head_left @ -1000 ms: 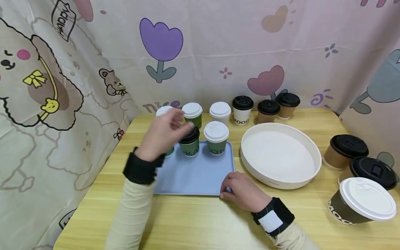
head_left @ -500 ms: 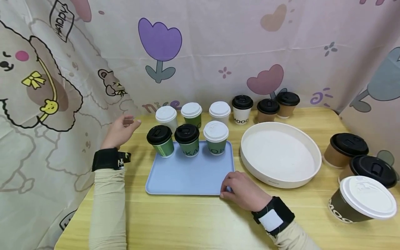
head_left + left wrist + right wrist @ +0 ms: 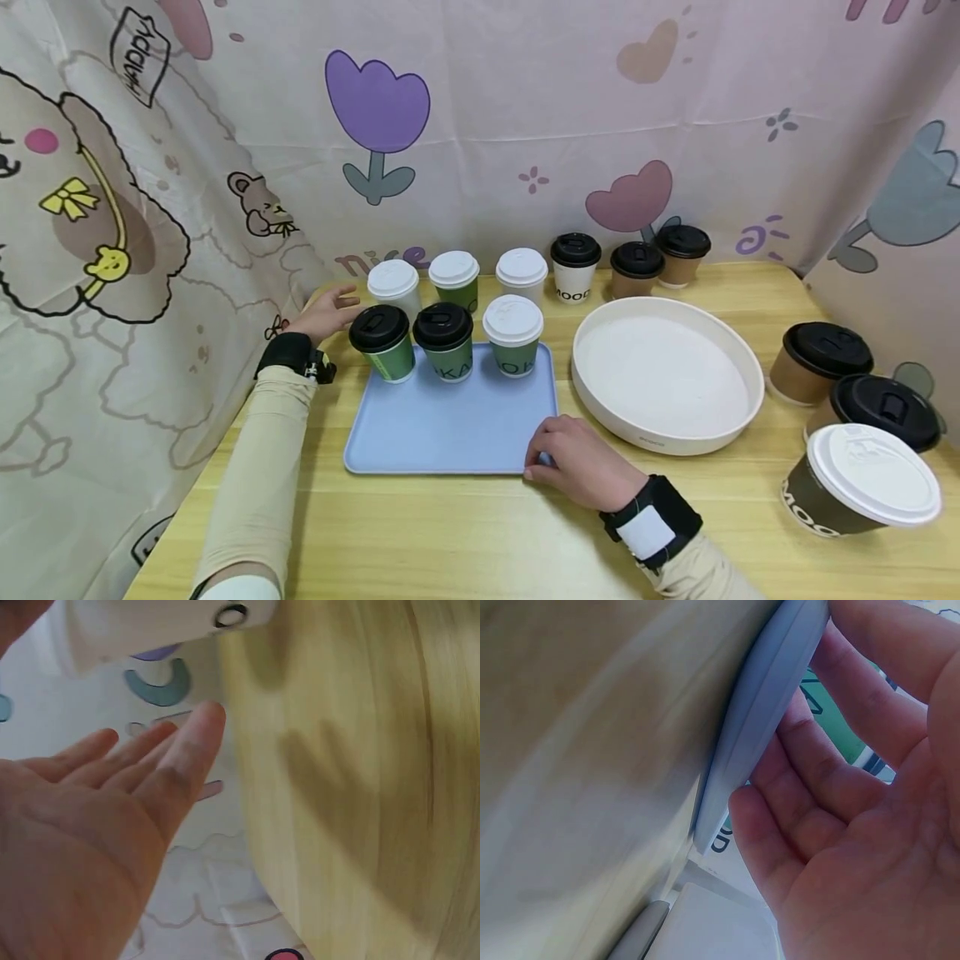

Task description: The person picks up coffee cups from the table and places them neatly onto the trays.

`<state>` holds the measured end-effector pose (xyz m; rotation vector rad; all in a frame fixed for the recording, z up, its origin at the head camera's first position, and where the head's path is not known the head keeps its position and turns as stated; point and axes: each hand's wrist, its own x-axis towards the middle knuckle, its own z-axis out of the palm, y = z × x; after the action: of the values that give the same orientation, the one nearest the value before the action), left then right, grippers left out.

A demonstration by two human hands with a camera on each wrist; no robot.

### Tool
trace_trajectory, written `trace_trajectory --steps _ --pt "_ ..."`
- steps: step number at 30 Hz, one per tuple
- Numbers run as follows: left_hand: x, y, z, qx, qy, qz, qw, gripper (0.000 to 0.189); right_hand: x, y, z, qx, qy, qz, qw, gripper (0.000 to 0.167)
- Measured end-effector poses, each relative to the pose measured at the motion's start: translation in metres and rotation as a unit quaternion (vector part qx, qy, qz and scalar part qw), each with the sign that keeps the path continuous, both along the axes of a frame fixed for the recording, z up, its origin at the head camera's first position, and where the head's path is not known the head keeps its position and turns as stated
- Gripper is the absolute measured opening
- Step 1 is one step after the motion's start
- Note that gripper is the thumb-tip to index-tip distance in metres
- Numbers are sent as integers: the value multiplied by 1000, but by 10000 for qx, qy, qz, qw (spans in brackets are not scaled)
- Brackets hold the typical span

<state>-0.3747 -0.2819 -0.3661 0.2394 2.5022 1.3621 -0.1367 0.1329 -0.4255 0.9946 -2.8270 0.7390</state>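
Observation:
My left hand reaches in at the back left, beside a white cup with a white lid. In the left wrist view its fingers are extended, just below the white cup. My right hand holds the near right corner of a blue tray, with curled fingers against the tray in the right wrist view. Along the tray's far side stand a green cup with a black lid, a second black-lidded green cup and a green cup with a white lid.
Behind the tray stand a white-lidded green cup, a pale cup and a black-lidded white cup, with two brown cups farther right. A round white tray lies right of the blue one. Bigger lidded tubs stand far right.
My left hand swung left away from the black-lidded cups, uncovering them, then moved forward and right to the white cup at the back. My right hand stays at the tray corner.

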Motion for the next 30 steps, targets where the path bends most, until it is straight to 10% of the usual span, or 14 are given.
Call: trace_trajectory --steps 14,30 --pt "-36 13 -18 639 85 -643 9958 91 -2 -2 0 31 -165 -33 9999 7" --pt "-41 37 -14 430 314 -593 9968 93 -3 -2 -1 23 -147 -97 9998 7"
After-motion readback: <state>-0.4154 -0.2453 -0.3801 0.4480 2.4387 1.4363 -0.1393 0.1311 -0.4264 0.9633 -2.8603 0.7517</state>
